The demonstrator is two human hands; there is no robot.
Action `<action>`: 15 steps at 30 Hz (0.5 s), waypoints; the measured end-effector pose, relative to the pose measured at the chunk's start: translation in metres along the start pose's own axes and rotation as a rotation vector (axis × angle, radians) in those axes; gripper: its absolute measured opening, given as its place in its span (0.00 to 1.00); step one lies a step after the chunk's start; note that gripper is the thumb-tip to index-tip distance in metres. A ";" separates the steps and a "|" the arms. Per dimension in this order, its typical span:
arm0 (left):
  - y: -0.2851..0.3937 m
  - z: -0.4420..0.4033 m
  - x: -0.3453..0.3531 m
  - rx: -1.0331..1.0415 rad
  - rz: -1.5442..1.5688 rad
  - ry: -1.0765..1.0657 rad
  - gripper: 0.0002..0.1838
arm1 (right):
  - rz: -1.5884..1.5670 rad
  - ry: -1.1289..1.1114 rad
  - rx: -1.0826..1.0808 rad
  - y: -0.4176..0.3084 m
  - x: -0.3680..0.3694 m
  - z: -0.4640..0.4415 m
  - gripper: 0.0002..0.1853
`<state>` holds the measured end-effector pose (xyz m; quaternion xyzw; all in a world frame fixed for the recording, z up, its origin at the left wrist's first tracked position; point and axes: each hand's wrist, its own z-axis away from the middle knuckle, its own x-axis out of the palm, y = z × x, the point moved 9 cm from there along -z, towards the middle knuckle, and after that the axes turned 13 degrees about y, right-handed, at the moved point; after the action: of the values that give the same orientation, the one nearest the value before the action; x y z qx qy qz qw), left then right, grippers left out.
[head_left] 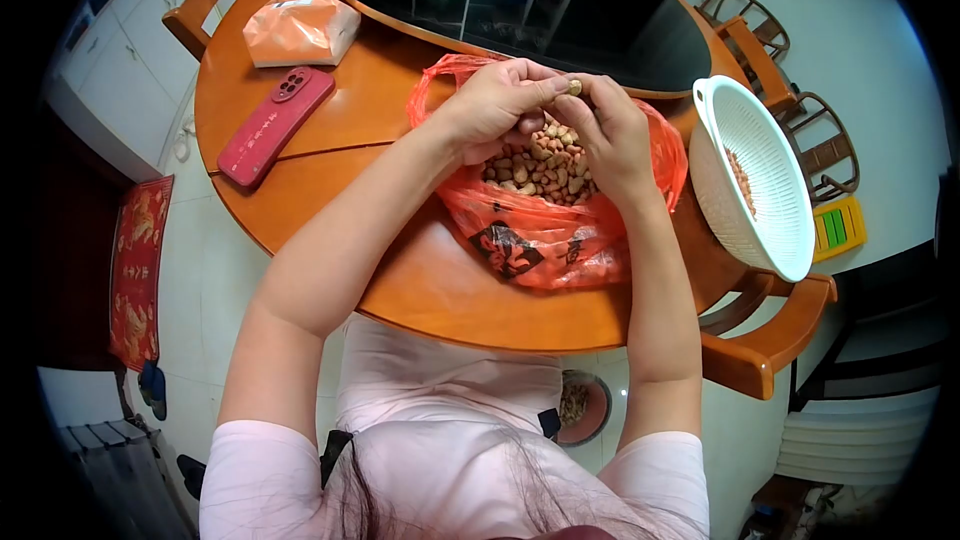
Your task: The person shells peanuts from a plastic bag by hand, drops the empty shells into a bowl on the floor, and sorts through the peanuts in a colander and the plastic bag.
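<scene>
Pinching one small peanut pod point(574, 87) just above the red plastic bag point(590, 250), both hands seem to be at the opening or checking step, with the pod apparently whole. The left grip point(530, 105) has its thumb pressed towards the pod from one side, its other fingers curled in; the right grip point(600, 110) closes thumb and forefinger on it from the other. Exactly how the two share the hold is partly hidden.

More unshelled peanuts point(545, 170) lie inside the open bag, which sits near the close edge of the round wooden desk point(290, 205). To the bag's right, a white colander point(706, 175) holds reddish kernels point(740, 185); to its left lies a red phone point(275, 130). Below the bag, on the floor, a bowl point(600, 402) holds what look like shells.

I judge that parting so small a pod calls for opposed thumb pressure along its seam, firm but light enough to spare whatever is inside.
</scene>
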<state>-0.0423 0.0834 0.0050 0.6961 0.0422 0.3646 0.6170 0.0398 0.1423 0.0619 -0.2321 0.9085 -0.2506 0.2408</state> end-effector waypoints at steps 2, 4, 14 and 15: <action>0.001 0.005 0.005 -0.017 -0.013 -0.028 0.13 | 0.118 -0.006 -0.070 -0.003 -0.001 0.001 0.07; 0.000 0.006 0.008 -0.032 -0.023 -0.087 0.14 | 0.310 -0.014 -0.194 -0.014 0.000 0.002 0.07; 0.003 0.008 0.011 0.056 0.018 -0.031 0.11 | 0.189 0.054 -0.312 -0.025 -0.001 0.003 0.05; 0.004 0.009 0.014 0.061 0.038 -0.031 0.11 | 0.129 0.058 -0.241 -0.021 -0.003 0.001 0.05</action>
<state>-0.0292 0.0824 0.0150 0.7208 0.0305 0.3640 0.5891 0.0489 0.1281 0.0740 -0.1930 0.9516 -0.1304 0.2004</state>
